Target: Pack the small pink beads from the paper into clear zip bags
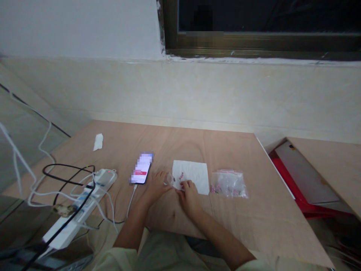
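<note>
A: ok, closest to us is the pale khaki cloth shirt (166,252) of the person at the light brown wooden table (234,233). Any writing you can make out?

B: tbh no. The flat rectangular phone (143,169) has a lit screen with a red block on it, but the lettering's too small and part of it is blurred. The long white plastic power strip (104,178) has bluish patches and a red light, can't get a brand off it.

A: And the tiny pinkish-red beads (181,175)?

B: On the left part of the white paper sheet (199,175), in a short slanted cluster, far end leaning right. The sheet's long axis runs roughly side to side.

A: Hands?

B: Left hand (158,185) has thumb and fingers closed around a small clear round plastic tub (168,179) by the paper's left edge. Can't tell which way its mouth points. Right hand (188,192) has curled fingers at the near edge of the sheet, just below the beads. Can't tell if they're pinching one.

A: Other side?

B: Clear plastic zip bag (229,184) with a reddish strip along its far edge, long axis left-right, pink-purple bits inside.
</note>
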Demonstrator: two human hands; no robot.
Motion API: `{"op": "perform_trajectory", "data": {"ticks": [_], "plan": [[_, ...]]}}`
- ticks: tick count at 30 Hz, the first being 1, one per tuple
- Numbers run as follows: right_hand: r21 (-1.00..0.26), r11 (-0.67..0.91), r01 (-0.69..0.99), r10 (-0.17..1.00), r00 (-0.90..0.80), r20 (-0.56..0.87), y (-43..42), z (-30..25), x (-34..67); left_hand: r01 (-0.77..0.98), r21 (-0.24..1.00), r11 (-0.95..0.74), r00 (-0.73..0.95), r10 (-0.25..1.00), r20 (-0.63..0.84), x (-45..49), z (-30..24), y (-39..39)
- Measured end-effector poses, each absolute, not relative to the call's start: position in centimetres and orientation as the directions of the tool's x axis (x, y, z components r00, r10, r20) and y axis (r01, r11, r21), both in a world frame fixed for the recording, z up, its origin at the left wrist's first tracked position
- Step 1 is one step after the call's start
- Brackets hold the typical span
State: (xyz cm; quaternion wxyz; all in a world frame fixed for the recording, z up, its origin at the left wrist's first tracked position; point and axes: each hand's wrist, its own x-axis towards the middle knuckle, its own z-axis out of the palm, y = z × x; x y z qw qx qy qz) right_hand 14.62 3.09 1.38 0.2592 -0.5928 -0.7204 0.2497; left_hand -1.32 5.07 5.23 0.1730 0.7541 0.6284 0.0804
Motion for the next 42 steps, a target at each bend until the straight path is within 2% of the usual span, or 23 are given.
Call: {"op": "perform_trajectory", "data": {"ticks": [5,10,14,18,23,30,37,42], "plan": [[-0.616,0.182,0.766,0.982,-0.171,0.077,2.9,0.1,14.8,0.925,0.354,-0.139,0.198,0.971,-0.136,-1.2,5.6,4.4],[-0.738,0.149,0.658,0.987,-0.056,0.150,3.8,1.8,15.3,0.873,0.458,-0.169,0.227,0.971,-0.074,-0.6,5.4,4.1],[-0.818,0.201,0.538,0.978,-0.073,0.193,5.2,3.2,14.6,0.826,0.519,-0.218,0.271,0.962,-0.027,-0.1,4.9,4.7],[-0.762,0.137,0.633,0.987,-0.023,0.159,7.3,2.6,14.5,0.858,0.485,-0.168,0.215,0.976,-0.042,-0.6,5.0,5.4],[-0.671,0.212,0.710,0.976,-0.194,0.103,9.0,1.1,15.3,0.900,0.411,-0.149,0.194,0.978,-0.069,-1.6,4.8,6.3],[-0.621,0.306,0.721,0.943,-0.318,0.095,9.8,0.8,15.8,0.888,0.431,-0.162,0.200,0.979,-0.044,-1.8,4.0,7.3],[-0.628,0.296,0.720,0.945,-0.317,0.081,10.5,1.1,16.5,0.892,0.422,-0.162,0.206,0.977,-0.059,-1.6,4.5,7.1],[-0.745,0.243,0.622,0.964,-0.241,0.113,9.5,3.0,16.1,0.884,0.429,-0.187,0.225,0.974,-0.037,-0.9,4.4,6.7]]}}
